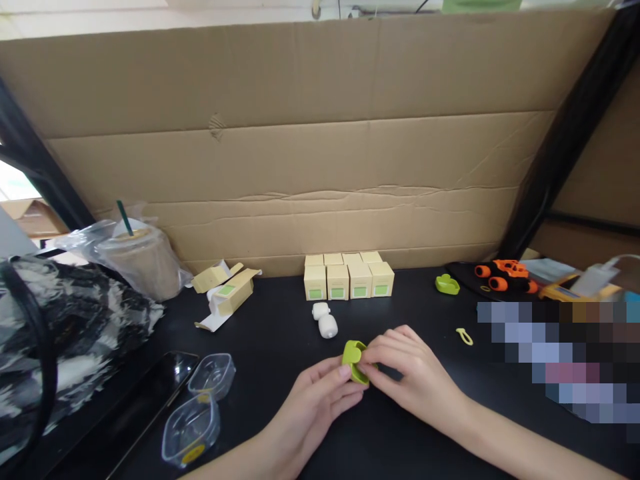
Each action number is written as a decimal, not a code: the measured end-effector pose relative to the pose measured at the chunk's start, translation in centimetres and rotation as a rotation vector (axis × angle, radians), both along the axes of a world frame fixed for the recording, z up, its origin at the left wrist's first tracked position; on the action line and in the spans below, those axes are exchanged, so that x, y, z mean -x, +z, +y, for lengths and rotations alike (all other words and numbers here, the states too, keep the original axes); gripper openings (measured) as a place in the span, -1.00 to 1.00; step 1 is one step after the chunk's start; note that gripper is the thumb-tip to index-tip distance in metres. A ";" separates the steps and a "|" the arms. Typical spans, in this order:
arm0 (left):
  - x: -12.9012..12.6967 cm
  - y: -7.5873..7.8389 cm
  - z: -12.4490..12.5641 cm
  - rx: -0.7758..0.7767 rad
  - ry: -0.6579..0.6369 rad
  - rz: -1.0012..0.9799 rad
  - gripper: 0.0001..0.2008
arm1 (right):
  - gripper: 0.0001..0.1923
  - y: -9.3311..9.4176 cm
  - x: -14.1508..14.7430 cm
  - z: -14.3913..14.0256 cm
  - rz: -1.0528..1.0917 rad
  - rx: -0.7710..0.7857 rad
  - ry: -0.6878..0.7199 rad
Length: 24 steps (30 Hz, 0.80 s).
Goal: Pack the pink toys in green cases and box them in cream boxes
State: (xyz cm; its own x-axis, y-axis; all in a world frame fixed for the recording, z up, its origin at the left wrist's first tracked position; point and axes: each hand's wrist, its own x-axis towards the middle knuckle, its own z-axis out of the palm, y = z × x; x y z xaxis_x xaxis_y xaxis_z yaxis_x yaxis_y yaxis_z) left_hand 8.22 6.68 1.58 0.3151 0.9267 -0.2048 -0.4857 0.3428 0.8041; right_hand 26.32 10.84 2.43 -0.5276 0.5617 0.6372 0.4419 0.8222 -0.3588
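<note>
My left hand (325, 393) grips a small green earbud case cover (354, 353) from the left and below, with the thumb along its near edge. The cover's hollow side faces up. My right hand (407, 363) pinches the right side of the same cover, and its fingertips partly hide that edge. Just beyond my hands, a white earbud case (327, 325) lies on the black table (280, 333). Another green cover piece (447, 285) sits farther off to the right, and a pale green strap loop (465, 336) lies nearer.
Several small cream boxes (337, 283) stand in rows against the cardboard wall (300, 160). An opened box (235, 292), a clear plastic case (193, 427), a phone (150, 393) and a bagged drink cup (145, 257) are on the left. An orange toy car (507, 275) is at the right.
</note>
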 end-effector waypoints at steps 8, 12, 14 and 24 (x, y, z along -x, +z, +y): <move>-0.1 0.1 0.1 0.028 0.002 0.091 -0.76 | -0.84 -0.1 0.2 -0.2 0.009 -0.026 0.012; -0.1 0.1 0.0 0.006 -0.016 0.083 -0.76 | -0.83 -0.2 0.3 -0.3 0.011 -0.021 0.019; -0.1 0.1 0.0 -0.004 -0.014 0.079 -0.76 | -0.85 -0.2 0.3 -0.3 0.022 -0.011 0.024; -0.4 -0.4 -0.1 -0.044 0.001 0.135 -0.74 | -0.82 -0.6 0.3 -0.5 -0.018 -0.018 -0.004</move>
State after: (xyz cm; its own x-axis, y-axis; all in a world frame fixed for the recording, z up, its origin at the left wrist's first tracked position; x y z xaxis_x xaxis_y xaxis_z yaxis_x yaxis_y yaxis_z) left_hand 8.64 6.57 1.21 0.2865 0.9361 -0.2041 -0.3721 0.3050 0.8766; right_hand 26.01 10.38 1.87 -0.5368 0.5523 0.6378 0.4510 0.8267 -0.3364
